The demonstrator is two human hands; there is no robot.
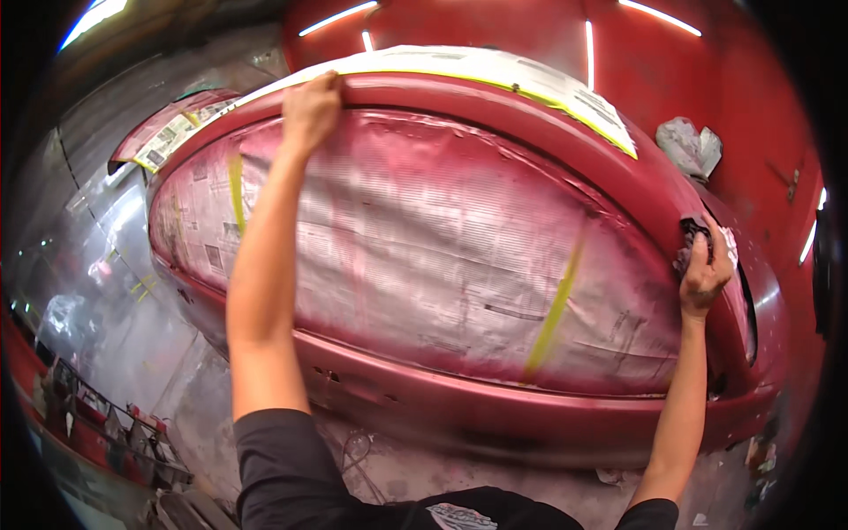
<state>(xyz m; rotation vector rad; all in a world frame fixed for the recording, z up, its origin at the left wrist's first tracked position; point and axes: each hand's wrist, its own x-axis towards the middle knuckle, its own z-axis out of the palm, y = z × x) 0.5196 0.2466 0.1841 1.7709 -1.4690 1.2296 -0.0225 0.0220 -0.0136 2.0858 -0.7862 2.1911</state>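
Note:
A red car body panel (pixel 459 415) fills the middle, its large opening masked with paint-dusted newspaper (pixel 442 247) and yellow tape (pixel 556 309). My left hand (pixel 311 110) rests at the upper red rim (pixel 406 88), with its fingers curled over it. On the right side, my right hand (pixel 707 269) grips a crumpled dark pad or cloth (pixel 692 234) against the red frame beside the opening. Masking paper (pixel 574 93) with a yellow taped border runs along the top edge.
A smaller masked panel (pixel 141 146) lies at upper left beside a shiny grey surface (pixel 97 256). Red walls (pixel 495 31) with tube lights stand behind. A crumpled pale bag (pixel 685 146) is at upper right. Dark racks or equipment (pixel 106 406) are at lower left, above the grey floor.

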